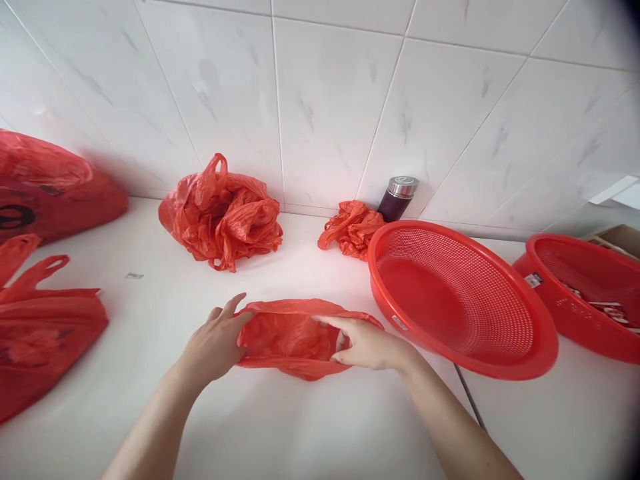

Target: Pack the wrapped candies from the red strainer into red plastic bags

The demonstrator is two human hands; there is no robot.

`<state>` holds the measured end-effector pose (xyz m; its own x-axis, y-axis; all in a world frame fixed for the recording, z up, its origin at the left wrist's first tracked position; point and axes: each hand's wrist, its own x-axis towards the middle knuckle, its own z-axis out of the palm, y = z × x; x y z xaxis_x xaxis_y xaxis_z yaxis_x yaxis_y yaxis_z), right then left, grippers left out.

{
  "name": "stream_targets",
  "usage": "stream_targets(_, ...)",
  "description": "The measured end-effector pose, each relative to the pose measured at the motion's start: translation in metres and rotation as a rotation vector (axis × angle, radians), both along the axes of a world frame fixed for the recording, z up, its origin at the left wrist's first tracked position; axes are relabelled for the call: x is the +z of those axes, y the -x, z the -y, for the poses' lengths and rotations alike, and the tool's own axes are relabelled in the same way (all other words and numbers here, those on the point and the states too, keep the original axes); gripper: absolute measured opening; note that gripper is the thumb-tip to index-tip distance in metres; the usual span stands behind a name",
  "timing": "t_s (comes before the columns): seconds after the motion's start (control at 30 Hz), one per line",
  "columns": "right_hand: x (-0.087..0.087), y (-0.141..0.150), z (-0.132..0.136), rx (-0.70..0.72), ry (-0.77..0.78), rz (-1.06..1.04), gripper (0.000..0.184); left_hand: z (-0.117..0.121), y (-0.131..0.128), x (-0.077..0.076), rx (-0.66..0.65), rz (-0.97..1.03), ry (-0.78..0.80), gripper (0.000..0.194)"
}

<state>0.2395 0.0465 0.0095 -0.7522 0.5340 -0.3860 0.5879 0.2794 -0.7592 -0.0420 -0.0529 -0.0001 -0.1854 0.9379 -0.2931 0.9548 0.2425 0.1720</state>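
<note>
A red plastic bag [287,337] lies in front of me on the white table, its mouth spread wide and its inside showing. My left hand [217,340] is at the mouth's left end, fingers apart, with some fingertips inside the rim. At the right end, my right hand [367,343] reaches into the mouth. Its thumb and fingers are spread against the plastic, and I see no firm grip. Just right of that hand stands a red perforated basket [445,300], tilted, with nothing visible in it.
Behind the bag sit a big bundle of crumpled red bags [225,217] and a smaller crumpled red bag [353,230]. A dark flask [397,199] leans by the tiled wall. Filled red bags [45,333] stand left. Another red basket [580,300] holds small packets at right.
</note>
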Motion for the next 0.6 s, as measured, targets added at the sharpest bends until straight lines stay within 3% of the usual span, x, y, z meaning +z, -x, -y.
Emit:
stream_targets(0.23, -0.013, -0.012, 0.007, -0.121, 0.255, -0.361, 0.054, 0.000, 0.001, -0.002, 0.033, 0.019, 0.026, 0.055)
stream_targets(0.3, -0.013, -0.017, 0.015, -0.182, 0.268, -0.426, 0.046, 0.002, 0.006, -0.002, 0.055, 0.076, 0.026, 0.055)
stream_targets(0.4, -0.007, -0.026, 0.033, -0.272, 0.142, -0.444, 0.037, 0.006, 0.010, 0.000, 0.053, 0.235, 0.001, 0.050)
stream_targets(0.53, 0.017, -0.050, 0.063, -0.336, -0.014, -0.469, 0.029, 0.011, 0.006, 0.006, 0.062, 0.366, -0.043, 0.042)
stream_targets(0.6, 0.031, -0.068, 0.074, -0.491, -0.110, -0.471, 0.023, 0.013, 0.003, 0.010, 0.069, 0.419, -0.059, 0.043)
